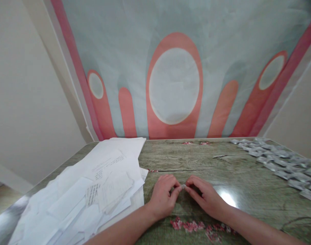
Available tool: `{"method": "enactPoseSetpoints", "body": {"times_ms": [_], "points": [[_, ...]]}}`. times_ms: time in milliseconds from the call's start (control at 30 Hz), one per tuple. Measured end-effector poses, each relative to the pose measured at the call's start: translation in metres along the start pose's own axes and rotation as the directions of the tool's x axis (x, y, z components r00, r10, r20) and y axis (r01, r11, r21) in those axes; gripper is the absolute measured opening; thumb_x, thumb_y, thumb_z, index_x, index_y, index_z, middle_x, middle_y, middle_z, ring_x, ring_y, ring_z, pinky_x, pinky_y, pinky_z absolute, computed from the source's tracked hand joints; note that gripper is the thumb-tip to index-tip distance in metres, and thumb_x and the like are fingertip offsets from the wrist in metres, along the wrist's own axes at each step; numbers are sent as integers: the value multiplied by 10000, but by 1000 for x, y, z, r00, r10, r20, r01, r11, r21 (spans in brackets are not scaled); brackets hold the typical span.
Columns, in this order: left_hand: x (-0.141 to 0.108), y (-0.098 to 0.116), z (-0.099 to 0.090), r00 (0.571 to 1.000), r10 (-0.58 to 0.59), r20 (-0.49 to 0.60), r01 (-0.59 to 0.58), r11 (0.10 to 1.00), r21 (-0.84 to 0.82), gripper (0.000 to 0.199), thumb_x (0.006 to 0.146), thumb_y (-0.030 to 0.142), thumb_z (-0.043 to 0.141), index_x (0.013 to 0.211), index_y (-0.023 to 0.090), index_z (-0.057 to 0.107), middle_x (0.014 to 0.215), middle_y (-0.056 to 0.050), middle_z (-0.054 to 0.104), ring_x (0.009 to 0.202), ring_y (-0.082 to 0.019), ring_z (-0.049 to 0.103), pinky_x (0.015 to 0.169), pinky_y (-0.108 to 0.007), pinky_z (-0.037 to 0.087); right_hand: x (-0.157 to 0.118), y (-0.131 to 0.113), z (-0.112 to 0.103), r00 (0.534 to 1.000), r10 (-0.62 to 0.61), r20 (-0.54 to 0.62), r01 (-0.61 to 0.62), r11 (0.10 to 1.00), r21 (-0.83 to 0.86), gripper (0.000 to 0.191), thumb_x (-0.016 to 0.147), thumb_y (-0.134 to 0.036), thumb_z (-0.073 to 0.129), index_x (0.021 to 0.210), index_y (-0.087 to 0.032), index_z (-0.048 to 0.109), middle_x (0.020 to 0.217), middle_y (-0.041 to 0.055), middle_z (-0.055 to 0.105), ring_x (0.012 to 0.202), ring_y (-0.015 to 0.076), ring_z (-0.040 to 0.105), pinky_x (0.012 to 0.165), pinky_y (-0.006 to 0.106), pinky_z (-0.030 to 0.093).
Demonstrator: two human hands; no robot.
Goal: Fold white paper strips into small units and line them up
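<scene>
My left hand (165, 195) and my right hand (205, 195) meet near the middle of the wood-patterned table (176, 158). Between their pinched fingertips is a small whitish piece, perhaps paper (183, 186); each hand grips one end of it. The fingers cover most of the piece, so its full shape is hidden. To the left of my left hand lies a heap of white paper sheets and scraps (114, 190), some with printed text.
Rows of small twisted grey-white pieces (283, 163) lie at the table's right side. Behind the table hangs a grey-green cloth (222, 27) with coral shapes. White walls (30, 85) stand at both sides. Pink flowers are printed on the tabletop.
</scene>
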State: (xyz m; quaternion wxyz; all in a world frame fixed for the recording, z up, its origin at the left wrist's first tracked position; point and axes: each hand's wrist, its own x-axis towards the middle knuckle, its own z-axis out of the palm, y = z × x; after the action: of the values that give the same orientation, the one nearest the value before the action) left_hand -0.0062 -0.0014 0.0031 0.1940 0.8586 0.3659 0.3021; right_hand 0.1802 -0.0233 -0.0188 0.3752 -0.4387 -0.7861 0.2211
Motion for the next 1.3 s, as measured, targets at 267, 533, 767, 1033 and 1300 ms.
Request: {"method": "enactPoseSetpoints", "body": {"times_ms": [267,533,767,1033,1300], "points": [[0,-1,2,998,-50,-25,47,991,-128,144,870,274,470,798,179,552,794,-30,558,798,-173,503,746,-289,387,3,1,-2,999,-17,-35,16,999,-40,137,888,-248,426,783,-211,506,734,26,549,708,175,513,641,296,406],[-1,-4,5,996,-77,-52,64,975,-214,103,874,221,457,825,168,530,820,-28,551,794,-158,507,731,-268,394,1,1,-2,1000,-2,-17,0,995,-97,158,878,-226,436,730,-205,486,697,12,520,674,166,489,609,284,380],[0,-6,7,990,-142,-7,137,963,-232,113,876,234,456,830,165,533,796,-24,580,753,-151,524,695,-255,406,3,5,-1,1000,22,6,-22,999,-36,127,881,-251,435,800,-205,522,741,20,550,698,165,514,635,287,416],[0,-9,8,990,-138,4,136,967,-215,110,862,230,487,823,172,572,787,-13,593,751,-147,537,694,-240,405,2,7,0,1000,24,13,-24,999,-39,124,879,-245,440,813,-207,538,759,23,555,721,169,524,655,291,425],[1,-8,8,990,-143,7,141,972,-187,91,841,205,511,819,181,596,780,-7,590,743,-146,541,684,-239,409,2,5,0,999,15,28,-13,999,-39,94,857,-229,464,844,-207,555,772,31,573,738,177,535,667,297,434]]}}
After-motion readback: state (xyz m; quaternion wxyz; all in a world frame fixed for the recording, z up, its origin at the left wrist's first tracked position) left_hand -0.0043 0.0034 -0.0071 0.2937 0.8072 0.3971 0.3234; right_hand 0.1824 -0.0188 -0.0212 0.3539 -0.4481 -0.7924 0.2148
